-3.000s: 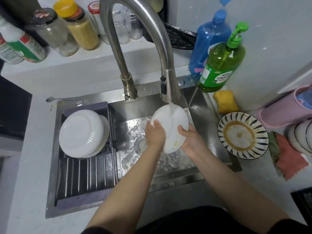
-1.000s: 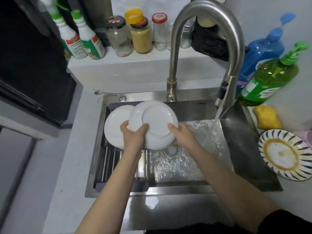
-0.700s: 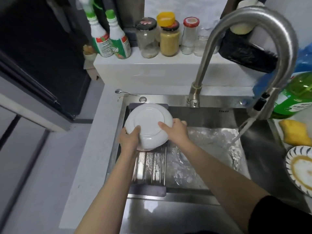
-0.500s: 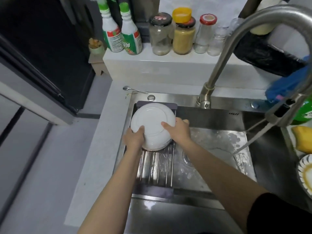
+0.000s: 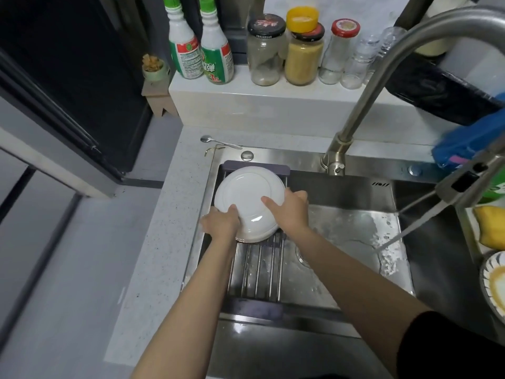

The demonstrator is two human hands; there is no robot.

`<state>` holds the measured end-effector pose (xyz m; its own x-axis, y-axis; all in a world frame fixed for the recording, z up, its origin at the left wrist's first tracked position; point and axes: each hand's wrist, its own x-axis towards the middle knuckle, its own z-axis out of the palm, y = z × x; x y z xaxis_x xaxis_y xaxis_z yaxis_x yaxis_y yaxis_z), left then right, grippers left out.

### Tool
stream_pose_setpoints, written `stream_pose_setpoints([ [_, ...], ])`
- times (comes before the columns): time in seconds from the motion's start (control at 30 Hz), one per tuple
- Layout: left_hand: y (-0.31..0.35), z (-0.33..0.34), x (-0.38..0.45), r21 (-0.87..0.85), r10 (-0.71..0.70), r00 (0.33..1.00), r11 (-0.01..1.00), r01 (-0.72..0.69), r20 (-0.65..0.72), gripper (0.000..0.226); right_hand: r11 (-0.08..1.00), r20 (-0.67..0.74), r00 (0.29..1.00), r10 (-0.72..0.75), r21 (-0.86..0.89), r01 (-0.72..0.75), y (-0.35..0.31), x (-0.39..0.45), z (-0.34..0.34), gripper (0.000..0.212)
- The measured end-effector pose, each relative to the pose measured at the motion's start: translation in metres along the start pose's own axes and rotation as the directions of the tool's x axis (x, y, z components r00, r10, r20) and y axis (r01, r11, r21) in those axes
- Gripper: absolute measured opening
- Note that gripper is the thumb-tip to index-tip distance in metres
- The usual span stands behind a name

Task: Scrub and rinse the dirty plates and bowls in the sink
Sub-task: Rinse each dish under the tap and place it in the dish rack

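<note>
A: Over the drying rack (image 5: 259,269), at the sink's 9 o'clock side, a white plate (image 5: 250,202) is held upside down. It was under the tap stream three seconds ago and has since been carried across.

B: Grip state?

A: Left hand (image 5: 221,222) is clamped on the near-left rim, fingers curled under. Right hand (image 5: 291,207) is on the right edge, thumb laid on the plate's base, fingers wrapped behind the rim. Both are closed on the plate; it is not yet released.

B: Contact with the rack?

A: Cannot be told for certain. A second rim is seen just under the plate at 6 o'clock, so it is judged to be going down onto the stack of washed white dishes seen there earlier. Little movement is noted over the last half second.

B: Water?

A: It is left running from the faucet (image 5: 396,67), the stream landing in the basin at 3 o'clock, well apart from the plate.

B: Meaning for the task?

A: One plate is judged rinsed and nearly racked. A striped bowl (image 5: 492,285) with brown residue is waiting on the counter at the far right edge, near the yellow sponge (image 5: 489,228). It is likely next. More work is left.
</note>
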<state>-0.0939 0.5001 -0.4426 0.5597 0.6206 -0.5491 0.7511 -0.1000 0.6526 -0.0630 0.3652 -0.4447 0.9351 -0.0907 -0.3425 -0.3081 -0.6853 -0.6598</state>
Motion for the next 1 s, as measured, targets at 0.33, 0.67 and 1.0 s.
stream_pose_setpoints([
  [0.33, -0.005, 0.033, -0.084, -0.155, 0.177, 0.982, 0.974, -0.166, 0.059, 0.06, 0.954, -0.035, 0.997, -0.067, 0.29, 0.074, 0.032, -0.041, -0.035, 0.046],
  [0.67, -0.004, 0.123, -0.202, -0.282, 0.325, 0.874, 0.931, -0.23, 0.36, 0.011, 0.897, -0.209, 0.976, 0.066, 0.44, 0.033, 0.16, -0.097, -0.144, 0.021],
  [1.0, -0.001, 0.259, -0.31, -0.157, 0.307, 0.741, 0.951, -0.268, 0.598, 0.018, 0.902, -0.385, 0.876, 0.291, 0.416, -0.117, 0.295, -0.126, -0.267, 0.027],
])
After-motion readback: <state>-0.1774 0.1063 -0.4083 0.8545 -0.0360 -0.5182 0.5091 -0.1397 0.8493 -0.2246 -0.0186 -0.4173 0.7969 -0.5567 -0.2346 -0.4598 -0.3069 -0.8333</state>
